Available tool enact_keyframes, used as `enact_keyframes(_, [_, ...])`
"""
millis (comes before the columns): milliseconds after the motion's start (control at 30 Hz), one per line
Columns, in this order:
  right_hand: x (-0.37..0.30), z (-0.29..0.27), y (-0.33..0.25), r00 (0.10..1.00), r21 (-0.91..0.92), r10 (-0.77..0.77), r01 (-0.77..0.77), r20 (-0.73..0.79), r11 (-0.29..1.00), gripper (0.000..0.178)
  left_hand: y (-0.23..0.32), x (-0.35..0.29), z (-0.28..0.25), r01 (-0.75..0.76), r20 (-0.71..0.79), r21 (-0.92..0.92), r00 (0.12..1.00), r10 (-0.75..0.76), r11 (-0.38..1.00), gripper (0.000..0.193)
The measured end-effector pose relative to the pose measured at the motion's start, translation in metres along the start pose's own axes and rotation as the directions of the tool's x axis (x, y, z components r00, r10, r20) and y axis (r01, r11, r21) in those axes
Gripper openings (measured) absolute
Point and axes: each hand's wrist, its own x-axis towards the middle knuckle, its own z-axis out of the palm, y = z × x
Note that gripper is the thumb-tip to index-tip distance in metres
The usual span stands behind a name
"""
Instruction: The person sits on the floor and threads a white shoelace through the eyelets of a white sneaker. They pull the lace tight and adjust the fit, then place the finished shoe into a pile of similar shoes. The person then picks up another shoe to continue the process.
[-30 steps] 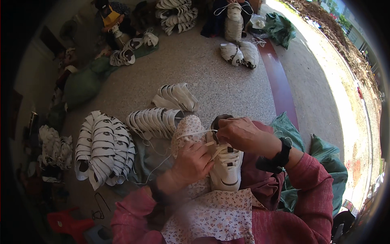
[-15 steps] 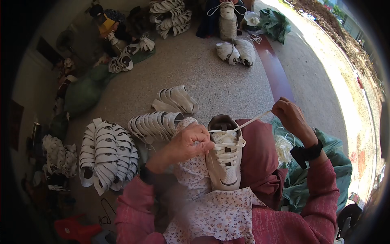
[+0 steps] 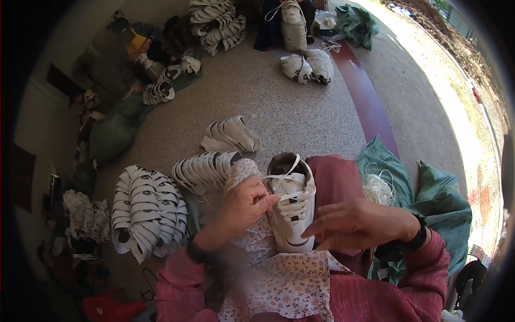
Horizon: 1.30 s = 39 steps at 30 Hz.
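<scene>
A cream sneaker upper [image 3: 292, 209] with a dark lining rests on my lap, toe toward me. Its white shoelace [image 3: 295, 199] crosses the tongue in several rows, and a loose length arcs over the collar. My left hand [image 3: 247, 203] is closed at the shoe's left edge, thumb on the side of the lacing; the lace runs into its curled fingers. Over the toe and right side hovers my right hand [image 3: 362, 222], fingers stretched and apart, with nothing visible in it. A flowered cloth [image 3: 289, 284] covers my lap below the toe.
Nested stacks of white shoe uppers [image 3: 147, 209] and cream ones [image 3: 206, 167] lie on the floor to the left and ahead. Green sacks [image 3: 442, 214] and a bundle of white laces [image 3: 378, 188] are at the right. Farther off, other people sit among more shoes [image 3: 308, 67].
My right hand has let go of the lace it was pulling up and right, and has come down beside the toe, fingers spread. The lace has fallen slack over the collar.
</scene>
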Motion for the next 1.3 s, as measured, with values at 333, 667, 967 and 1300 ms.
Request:
enact_keyframes(333, [0.027, 0.002, -0.095, 0.804, 0.315, -0.360, 0.226, 0.474, 0.922, 0.047, 0.036, -0.018, -0.003, -0.119, -0.135, 0.370, 0.974, 0.180, 0.922, 0.021])
enact_keyframes(667, [0.006, 0.034, -0.080, 0.868, 0.510, -0.445, 0.286, 0.220, 0.811, 0.072, 0.014, 0.009, -0.010, -0.251, 0.003, 0.139, 0.967, 0.253, 0.958, 0.018])
enact_keyframes(967, [0.030, 0.003, -0.096, 0.715, 0.203, -0.321, 0.249, 0.621, 0.947, 0.031, -0.024, 0.003, -0.021, -0.155, 0.175, -0.198, 0.966, 0.190, 0.968, 0.013])
enact_keyframes(1300, [0.022, -0.018, 0.019, 0.971, -0.535, 0.173, -0.236, -0.166, 0.811, 0.026, -0.010, 0.002, -0.023, 0.003, 0.178, -0.144, 0.984, 0.022, 0.990, 0.014])
